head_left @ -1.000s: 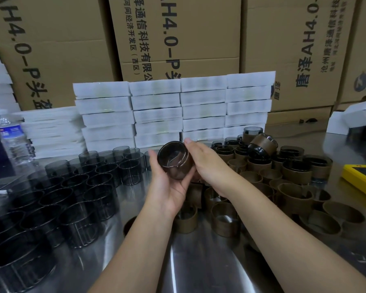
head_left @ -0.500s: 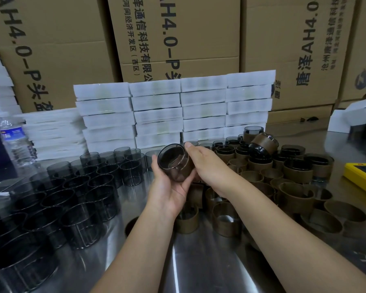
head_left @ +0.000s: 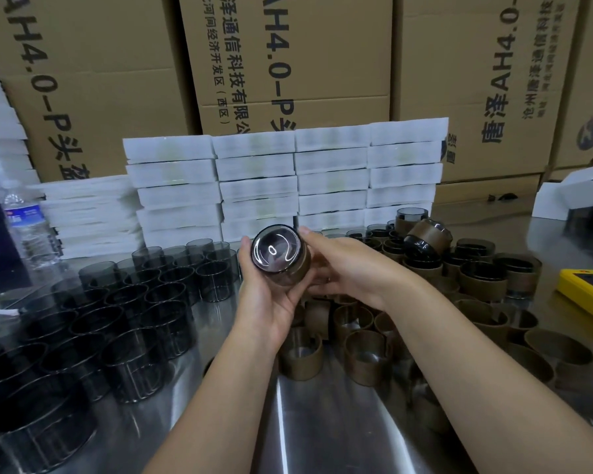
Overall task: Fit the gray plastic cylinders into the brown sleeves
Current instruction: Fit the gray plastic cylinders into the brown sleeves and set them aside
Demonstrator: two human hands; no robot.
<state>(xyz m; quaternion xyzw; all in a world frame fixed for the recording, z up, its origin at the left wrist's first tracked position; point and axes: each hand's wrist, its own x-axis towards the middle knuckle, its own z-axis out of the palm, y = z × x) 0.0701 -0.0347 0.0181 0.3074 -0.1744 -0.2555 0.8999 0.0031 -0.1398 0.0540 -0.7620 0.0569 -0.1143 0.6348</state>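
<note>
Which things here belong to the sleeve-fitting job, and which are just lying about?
Job:
- gray plastic cylinder, gripped by left hand
- brown sleeve round it, held by right hand
- loose gray cylinders
- empty brown sleeves
- finished sleeved cylinders

Lying about:
- clear plastic water bottle
- yellow handheld device
- white foam stacks
- cardboard boxes

Dim overhead light; glare streak on steel table (head_left: 302, 436); wide-angle bending, soft edges.

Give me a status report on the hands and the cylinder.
Left hand and right hand grip gray cylinder, brown sleeve around it. Nothing in the way; loose sleeves lie below.
</note>
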